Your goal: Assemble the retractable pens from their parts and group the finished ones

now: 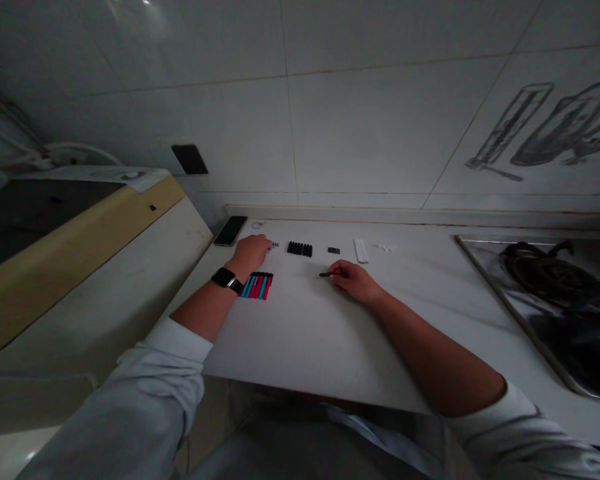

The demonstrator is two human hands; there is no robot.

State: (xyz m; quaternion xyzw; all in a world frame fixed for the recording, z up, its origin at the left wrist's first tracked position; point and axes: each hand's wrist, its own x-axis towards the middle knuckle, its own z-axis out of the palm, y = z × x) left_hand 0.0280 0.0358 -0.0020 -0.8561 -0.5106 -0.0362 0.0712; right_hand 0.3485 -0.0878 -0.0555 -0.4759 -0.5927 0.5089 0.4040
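Note:
My left hand (pixel 252 252) is at the back left of the white counter, its fingertips pinched together at a small group of silvery spring-like pieces (pixel 275 245). Whether a piece is between those fingers is too small to tell. Just in front of that wrist lies a row of red and blue tubes with black ends (pixel 258 287), partly covered by the wrist. My right hand (pixel 353 279) is closed on a small, thin black piece (pixel 325 275) that points left. Between the hands, short ribbed black pieces (pixel 300 249) lie in a row, with small dark strips (pixel 334 251) to their right.
White thin sticks (pixel 361 251) and tiny white pieces (pixel 386 248) lie behind my right hand. A phone (pixel 231 231) and a small ring (pixel 257 225) are at the back left. A gas stove (pixel 555 280) bounds the right, a tiled wall (pixel 370 133) the back.

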